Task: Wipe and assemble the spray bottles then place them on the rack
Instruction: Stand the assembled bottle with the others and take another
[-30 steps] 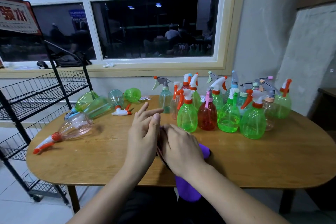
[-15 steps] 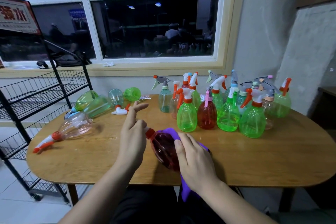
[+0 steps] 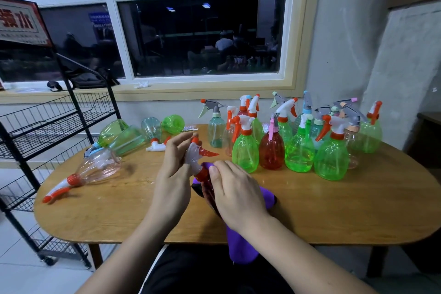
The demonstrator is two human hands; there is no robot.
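Red see-through plastic is what I see in both grips: a red bottle (image 3: 207, 190), tilted with its neck pointing up and away from me, held just above the near middle of the tabletop (image 3: 346, 210).

My left grip (image 3: 174, 167), a bare hand, has its fingers curled round the sprayer (image 3: 194, 154) at the top of the bottle. The sprayer is white with a red trigger that sticks out to the right, and its red collar sits at the bottle's neck.

My right grip (image 3: 236, 193), also a bare hand, is wrapped over the bottle's body, thumb near the collar. A purple cloth (image 3: 241, 248) lies under this hand against the bottle and hangs down past the tabletop's near edge. Most of the bottle's body is hidden by the hand.

Further out, at the right rear of the wooden tabletop, a tight group of upright bottles (image 3: 330, 162) stands with sprayers on: mostly green, one red, a few clear or pale.

At the left rear, several bottles lie on their sides. A clear bottle (image 3: 100, 167) with an orange and white sprayer lies nearest the left edge; green bottles (image 3: 121, 137) lie behind it. A loose sprayer (image 3: 156, 147) lies close by them.

A black wire rack (image 3: 47, 124) stands on the floor just beside the tabletop's left end. A dark window (image 3: 198, 36) fills the wall behind.
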